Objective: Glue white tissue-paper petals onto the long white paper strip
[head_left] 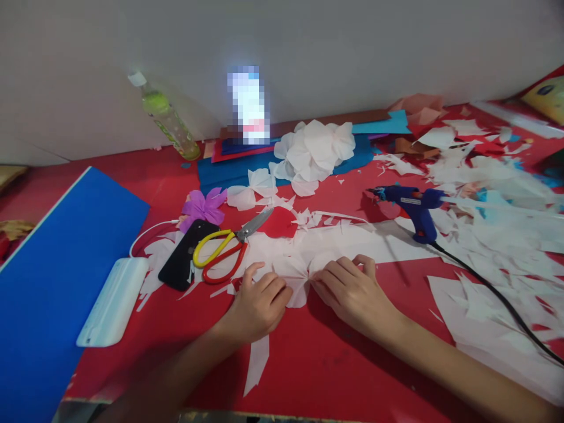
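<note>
My left hand [259, 302] and my right hand [350, 291] rest on the red table [335, 358], both with fingers curled and pinched on a folded white paper flower piece [296, 275] that lies between them. The paper is gathered into pleats at its centre. Just beyond the left hand lie scissors [229, 244] with one yellow and one red handle, blades pointing toward a red paper circle [280, 223].
A black phone [181, 261] and a white power bank [115, 299] lie left, beside a blue sheet [57, 264]. A blue glue gun [412, 205] with black cord stands right. White paper flowers [314, 150], a purple flower [203, 207], a bottle [170, 120] and scattered white scraps [484, 235] surround.
</note>
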The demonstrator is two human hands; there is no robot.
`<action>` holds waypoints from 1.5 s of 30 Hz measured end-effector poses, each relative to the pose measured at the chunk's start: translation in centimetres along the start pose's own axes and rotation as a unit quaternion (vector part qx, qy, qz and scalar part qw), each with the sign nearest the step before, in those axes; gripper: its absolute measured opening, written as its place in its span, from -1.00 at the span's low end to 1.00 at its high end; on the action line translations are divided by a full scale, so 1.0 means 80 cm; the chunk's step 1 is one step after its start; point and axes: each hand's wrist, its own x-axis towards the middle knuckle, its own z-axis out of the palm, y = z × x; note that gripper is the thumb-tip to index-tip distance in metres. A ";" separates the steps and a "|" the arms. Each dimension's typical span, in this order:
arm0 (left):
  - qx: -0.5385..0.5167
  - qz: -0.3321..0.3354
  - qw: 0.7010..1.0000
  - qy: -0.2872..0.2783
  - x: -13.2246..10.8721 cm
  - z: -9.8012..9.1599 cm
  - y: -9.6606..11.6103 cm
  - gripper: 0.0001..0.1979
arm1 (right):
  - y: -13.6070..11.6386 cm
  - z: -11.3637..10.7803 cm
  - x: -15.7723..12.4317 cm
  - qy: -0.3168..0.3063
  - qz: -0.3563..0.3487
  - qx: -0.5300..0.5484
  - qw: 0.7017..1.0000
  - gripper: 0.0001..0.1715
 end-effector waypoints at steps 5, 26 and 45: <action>-0.017 -0.015 1.000 0.003 0.000 0.001 0.006 -0.82 | -0.001 -0.004 0.003 0.009 0.011 0.003 1.000 -0.74; 0.186 -0.351 0.895 -0.201 -0.008 -0.051 -0.103 -0.67 | 0.045 -0.028 -0.032 0.061 0.110 0.064 0.990 -0.81; -0.051 -0.177 0.931 -0.317 -0.043 -0.094 -0.041 -0.73 | 0.049 -0.021 -0.033 0.085 0.111 0.057 0.989 -0.79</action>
